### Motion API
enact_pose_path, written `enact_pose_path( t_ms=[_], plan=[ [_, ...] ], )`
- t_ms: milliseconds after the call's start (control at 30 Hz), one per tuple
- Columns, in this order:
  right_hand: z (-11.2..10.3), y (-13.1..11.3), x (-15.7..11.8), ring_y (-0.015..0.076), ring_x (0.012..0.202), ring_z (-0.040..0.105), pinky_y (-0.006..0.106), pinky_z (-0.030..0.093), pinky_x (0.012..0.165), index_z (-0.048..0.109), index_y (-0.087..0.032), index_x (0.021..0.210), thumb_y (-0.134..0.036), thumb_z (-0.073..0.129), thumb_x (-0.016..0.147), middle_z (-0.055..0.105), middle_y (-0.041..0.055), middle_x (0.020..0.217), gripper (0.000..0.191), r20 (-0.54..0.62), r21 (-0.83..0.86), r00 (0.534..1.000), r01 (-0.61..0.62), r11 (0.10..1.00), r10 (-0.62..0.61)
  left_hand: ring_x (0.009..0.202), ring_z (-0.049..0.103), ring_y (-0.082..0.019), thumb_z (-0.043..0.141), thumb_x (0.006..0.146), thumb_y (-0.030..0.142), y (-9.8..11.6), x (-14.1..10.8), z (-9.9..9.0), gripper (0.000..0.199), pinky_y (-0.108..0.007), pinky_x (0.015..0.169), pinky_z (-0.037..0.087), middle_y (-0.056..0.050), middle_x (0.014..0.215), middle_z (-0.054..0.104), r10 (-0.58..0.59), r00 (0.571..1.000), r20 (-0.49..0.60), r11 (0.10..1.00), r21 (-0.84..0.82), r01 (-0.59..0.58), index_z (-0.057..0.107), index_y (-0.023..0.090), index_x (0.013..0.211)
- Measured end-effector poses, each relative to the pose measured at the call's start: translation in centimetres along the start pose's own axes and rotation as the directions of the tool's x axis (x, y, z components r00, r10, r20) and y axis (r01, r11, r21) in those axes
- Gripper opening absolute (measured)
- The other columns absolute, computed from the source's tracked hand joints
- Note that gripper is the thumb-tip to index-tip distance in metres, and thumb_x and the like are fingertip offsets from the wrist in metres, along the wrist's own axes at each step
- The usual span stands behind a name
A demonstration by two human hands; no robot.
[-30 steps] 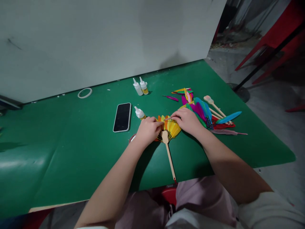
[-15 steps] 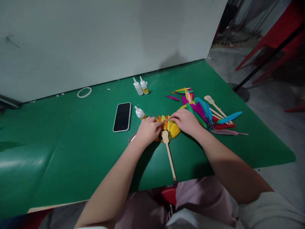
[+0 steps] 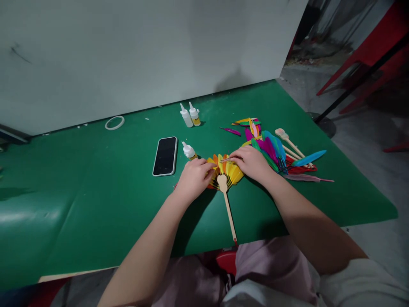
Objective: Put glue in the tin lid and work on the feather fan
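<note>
at the middle of the frame the fan (image 3: 226,171) of yellow and orange feathers lies flat on the green bench (image 3: 96,204), its stick toward the lower edge. the left hand (image 3: 192,179) presses its left side; the right hand (image 3: 252,162) pinches a thin feather quill over the top. best to keep the left hand firm and lay the quill in line with the spread, so nothing shifts.

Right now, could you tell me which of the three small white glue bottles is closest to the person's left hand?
The lone small white glue bottle beside the black phone, just above the left hand. The other two bottles stand paired farther back, near the wall.
</note>
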State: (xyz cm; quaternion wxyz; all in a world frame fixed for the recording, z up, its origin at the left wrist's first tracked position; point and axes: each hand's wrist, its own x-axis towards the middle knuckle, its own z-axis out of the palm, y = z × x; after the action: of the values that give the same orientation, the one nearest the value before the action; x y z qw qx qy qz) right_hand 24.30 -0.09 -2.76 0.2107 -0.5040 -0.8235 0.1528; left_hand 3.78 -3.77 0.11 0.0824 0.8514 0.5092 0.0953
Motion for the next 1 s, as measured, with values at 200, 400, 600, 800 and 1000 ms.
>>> enact_pose_path(
  t_ms=[200, 400, 600, 800, 1000],
  plan=[
    [-0.3, 0.1, 0.0, 0.0202, 0.087, 0.055, 0.033, 0.041, 0.077, 0.069, -0.021, 0.090, -0.023, 0.052, 0.084, 0.068, 0.0048, 0.089, 0.018, 0.008, 0.021, 1.000, 0.004, 1.000, -0.005, 0.068, 0.052, -0.015, 0.056, 0.081, 0.031, 0.1, -0.9, -0.6, 0.016, -0.025, 0.060, 0.037, -0.001, 0.075, 0.056, -0.189, 0.978, -0.083, 0.967, -0.191, 0.171, 0.046, 0.019, 0.081],
    [-0.3, 0.2, 0.0, 0.0206, 0.088, 0.056, 0.034, 0.041, 0.079, 0.069, -0.020, 0.089, -0.024, 0.053, 0.084, 0.069, 0.0040, 0.091, 0.017, 0.011, 0.032, 1.000, 0.021, 0.999, -0.021, 0.068, 0.056, -0.013, 0.057, 0.081, 0.026, -0.1, -1.0, -0.4, 0.012, -0.023, 0.061, 0.039, 0.000, 0.074, 0.061, -0.254, 0.961, -0.114, 0.937, -0.277, 0.214, 0.051, 0.019, 0.076],
    [-0.5, 0.3, 0.0, 0.0205, 0.088, 0.056, 0.034, 0.042, 0.080, 0.069, -0.019, 0.089, -0.023, 0.053, 0.084, 0.069, 0.0047, 0.091, 0.018, -0.013, 0.039, 0.999, 0.034, 0.999, -0.034, 0.069, 0.060, -0.013, 0.063, 0.078, 0.030, -0.2, -0.9, -0.3, 0.011, -0.023, 0.063, 0.041, 0.001, 0.077, 0.067, -0.306, 0.940, -0.149, 0.920, -0.298, 0.253, 0.061, 0.019, 0.078],
    [-0.6, 0.4, 0.0, 0.0201, 0.088, 0.056, 0.034, 0.042, 0.081, 0.069, -0.019, 0.090, -0.023, 0.053, 0.083, 0.069, 0.0055, 0.091, 0.017, -0.019, 0.061, 0.999, 0.031, 0.998, -0.030, 0.074, 0.062, -0.016, 0.057, 0.082, 0.031, -0.3, -1.4, -0.1, 0.014, -0.026, 0.066, 0.043, -0.001, 0.081, 0.070, -0.287, 0.950, -0.122, 0.936, -0.246, 0.251, 0.065, 0.020, 0.082],
    [-0.5, 0.4, 0.0, 0.0203, 0.087, 0.057, 0.034, 0.043, 0.080, 0.069, -0.019, 0.090, -0.024, 0.053, 0.083, 0.069, 0.0046, 0.089, 0.017, -0.073, 0.097, 0.997, 0.037, 0.995, -0.030, 0.081, 0.063, -0.016, 0.052, 0.085, 0.022, -0.3, -2.3, -0.3, 0.016, -0.027, 0.073, 0.046, -0.004, 0.089, 0.071, -0.241, 0.949, -0.206, 0.937, -0.303, 0.172, 0.068, 0.019, 0.088]
  ],
)
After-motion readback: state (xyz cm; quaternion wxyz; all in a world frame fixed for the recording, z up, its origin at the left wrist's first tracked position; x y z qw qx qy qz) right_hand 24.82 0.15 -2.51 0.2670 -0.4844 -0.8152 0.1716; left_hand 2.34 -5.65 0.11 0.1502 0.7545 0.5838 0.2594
